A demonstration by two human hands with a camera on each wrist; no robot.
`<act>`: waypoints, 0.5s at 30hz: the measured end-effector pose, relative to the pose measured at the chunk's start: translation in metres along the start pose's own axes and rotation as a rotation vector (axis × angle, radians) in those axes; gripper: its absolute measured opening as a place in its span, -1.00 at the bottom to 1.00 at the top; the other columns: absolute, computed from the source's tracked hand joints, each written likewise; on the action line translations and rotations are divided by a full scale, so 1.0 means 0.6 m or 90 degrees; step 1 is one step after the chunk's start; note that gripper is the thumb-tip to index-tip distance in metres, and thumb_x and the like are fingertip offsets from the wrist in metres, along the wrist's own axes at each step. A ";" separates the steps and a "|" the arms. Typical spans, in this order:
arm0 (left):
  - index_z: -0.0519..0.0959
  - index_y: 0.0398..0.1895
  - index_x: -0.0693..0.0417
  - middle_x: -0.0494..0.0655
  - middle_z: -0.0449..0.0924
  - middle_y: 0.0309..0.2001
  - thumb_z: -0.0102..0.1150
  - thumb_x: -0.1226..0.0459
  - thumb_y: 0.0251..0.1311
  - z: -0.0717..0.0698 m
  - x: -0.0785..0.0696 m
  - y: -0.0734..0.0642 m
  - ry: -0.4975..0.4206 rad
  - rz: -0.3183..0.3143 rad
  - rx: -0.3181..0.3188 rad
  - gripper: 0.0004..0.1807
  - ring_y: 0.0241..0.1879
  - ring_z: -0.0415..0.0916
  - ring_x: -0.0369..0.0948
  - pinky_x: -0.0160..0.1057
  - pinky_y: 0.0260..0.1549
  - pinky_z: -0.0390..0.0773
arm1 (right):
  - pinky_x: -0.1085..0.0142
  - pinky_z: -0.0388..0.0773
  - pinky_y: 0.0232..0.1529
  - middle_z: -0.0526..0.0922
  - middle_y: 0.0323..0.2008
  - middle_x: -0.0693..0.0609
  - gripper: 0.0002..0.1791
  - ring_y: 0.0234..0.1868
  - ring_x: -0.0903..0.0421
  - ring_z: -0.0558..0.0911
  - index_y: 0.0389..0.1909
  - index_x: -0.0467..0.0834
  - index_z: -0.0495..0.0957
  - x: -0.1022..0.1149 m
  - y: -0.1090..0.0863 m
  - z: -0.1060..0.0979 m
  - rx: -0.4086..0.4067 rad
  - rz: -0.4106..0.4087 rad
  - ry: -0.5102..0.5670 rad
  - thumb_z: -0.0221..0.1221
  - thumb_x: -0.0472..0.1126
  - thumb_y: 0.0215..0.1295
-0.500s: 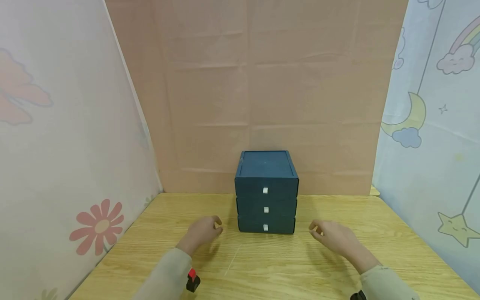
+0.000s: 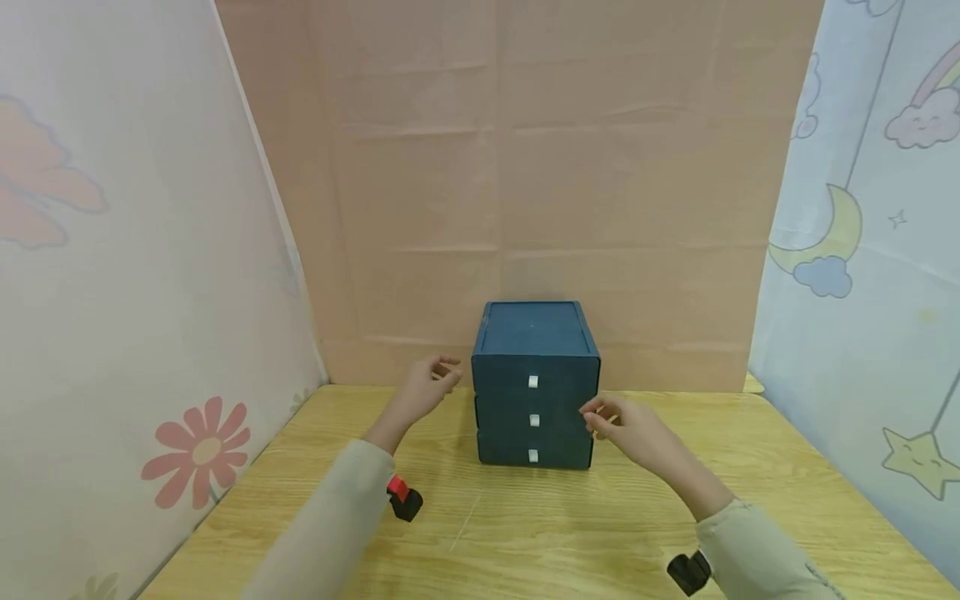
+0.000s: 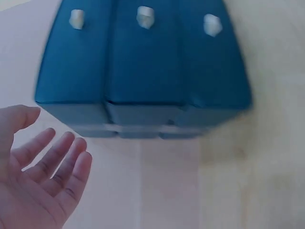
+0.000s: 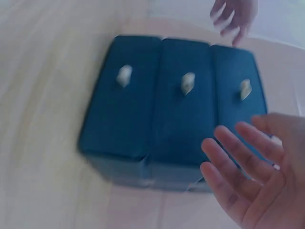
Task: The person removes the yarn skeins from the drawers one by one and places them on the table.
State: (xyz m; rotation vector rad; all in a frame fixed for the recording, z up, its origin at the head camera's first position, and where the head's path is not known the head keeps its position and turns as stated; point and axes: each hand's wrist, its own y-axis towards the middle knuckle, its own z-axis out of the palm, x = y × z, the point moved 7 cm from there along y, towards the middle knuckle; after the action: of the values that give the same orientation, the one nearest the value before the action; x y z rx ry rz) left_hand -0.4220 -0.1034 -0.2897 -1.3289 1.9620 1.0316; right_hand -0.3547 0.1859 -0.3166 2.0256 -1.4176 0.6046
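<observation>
A dark blue three-drawer box (image 2: 536, 329) stands on the wooden table, every drawer closed, each front bearing a small white pull (image 2: 533, 382). Just left of its upper drawer, my left hand (image 2: 422, 392) is raised with fingers loosely bent and nothing in them. The left wrist view shows that palm and its spread fingers (image 3: 71, 183) beside the box's side wall. My right hand (image 2: 633, 429) hovers at the box's front right edge, overlapping it in the head view. Its fingers (image 4: 233, 157) are spread and hold nothing.
Behind the box hangs a brown paper backdrop (image 2: 412, 208). Printed cloth walls (image 2: 150, 292) flank the wooden table (image 2: 525, 533) on both sides. A black device with a red part (image 2: 405, 502) sits at the left wrist, and a black one (image 2: 688, 573) at the right.
Both hands have moved up and forward toward the box; the right one has also shifted left. Their fingers have opened out somewhat. The box stays put with its drawers closed.
</observation>
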 end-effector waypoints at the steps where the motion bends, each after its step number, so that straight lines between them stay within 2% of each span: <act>1: 0.48 0.06 0.09 0.05 0.52 -0.18 0.05 0.16 0.29 -0.003 -0.010 0.007 -0.029 0.002 -0.007 -0.67 -0.32 0.52 -0.14 -0.15 -0.32 0.58 | 0.19 0.56 -0.27 0.61 -0.17 -0.02 -0.66 -0.24 0.08 0.60 0.00 -0.11 0.50 0.010 0.004 -0.003 -0.011 -0.002 0.027 0.02 0.01 0.36; 3: 0.49 0.05 0.09 0.05 0.51 -0.14 0.05 0.17 0.29 -0.005 -0.024 0.020 -0.086 -0.004 -0.011 -0.68 -0.27 0.52 -0.12 -0.14 -0.26 0.58 | 0.21 0.57 -0.29 0.60 -0.17 -0.07 -0.68 -0.26 0.02 0.60 0.01 -0.13 0.48 0.030 0.012 -0.006 -0.029 -0.018 0.065 0.04 -0.05 0.36; 7: 0.49 0.05 0.09 0.06 0.51 -0.08 0.07 0.16 0.28 -0.003 -0.038 0.037 -0.169 -0.050 -0.003 -0.67 -0.16 0.50 -0.05 -0.11 -0.13 0.55 | 0.15 0.59 -0.22 0.57 -0.14 -0.16 -0.63 -0.19 -0.09 0.59 0.08 -0.13 0.44 0.060 0.030 0.000 -0.035 -0.030 0.139 0.09 -0.07 0.32; 12: 0.52 0.02 0.11 0.06 0.53 -0.06 0.11 0.18 0.25 0.007 -0.038 0.051 -0.223 -0.097 0.007 -0.68 -0.10 0.50 -0.02 -0.04 -0.01 0.49 | 0.11 0.59 -0.16 0.57 -0.07 -0.18 -0.59 -0.11 -0.11 0.59 0.13 -0.07 0.43 0.073 0.052 0.021 -0.036 -0.014 0.205 0.14 -0.08 0.28; 15: 0.53 -0.01 0.12 0.05 0.55 -0.10 0.13 0.20 0.23 0.015 -0.039 0.056 -0.250 -0.112 0.006 -0.70 -0.15 0.51 -0.05 -0.01 0.02 0.46 | 0.11 0.59 -0.16 0.57 -0.05 -0.20 -0.60 -0.10 -0.13 0.59 0.14 -0.07 0.42 0.073 0.062 0.034 -0.042 -0.004 0.240 0.14 -0.12 0.29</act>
State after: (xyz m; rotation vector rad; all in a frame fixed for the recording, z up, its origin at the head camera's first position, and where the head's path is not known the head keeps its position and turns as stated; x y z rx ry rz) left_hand -0.4448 -0.0764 -0.2666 -1.1646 1.5309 1.0988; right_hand -0.3747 0.1324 -0.2949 1.7502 -1.1890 0.8718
